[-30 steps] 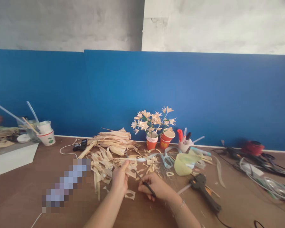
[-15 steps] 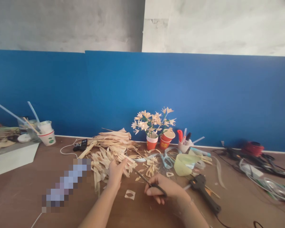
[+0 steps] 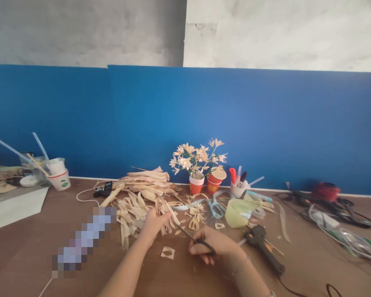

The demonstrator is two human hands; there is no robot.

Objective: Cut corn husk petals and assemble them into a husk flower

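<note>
My left hand (image 3: 154, 222) pinches a pale strip of dried husk (image 3: 168, 211) in front of the husk pile. In my right hand (image 3: 207, 243) is a pair of scissors (image 3: 188, 234) with dark handles, its blades pointing up and left. The blade tips meet the lower right edge of the husk; I cannot tell whether they are cutting it. Below the hands lies a small pale square with an oval hole (image 3: 167, 253). Between and beyond the hands are husk scraps (image 3: 196, 220).
Behind the left hand spreads a heap of dried husks (image 3: 145, 181). Husk flowers (image 3: 187, 159) stand in paper cups (image 3: 196, 184) by the blue partition (image 3: 235, 111). A black glue gun (image 3: 264, 247) lies right of my right hand, with cables (image 3: 336, 231) farther right. A blurred-out object (image 3: 85, 237) lies left.
My left hand has shifted slightly right with the husk, bringing it closer to the scissors. The scissors stay nearly in place in my right hand. The whole view has shifted slightly.
</note>
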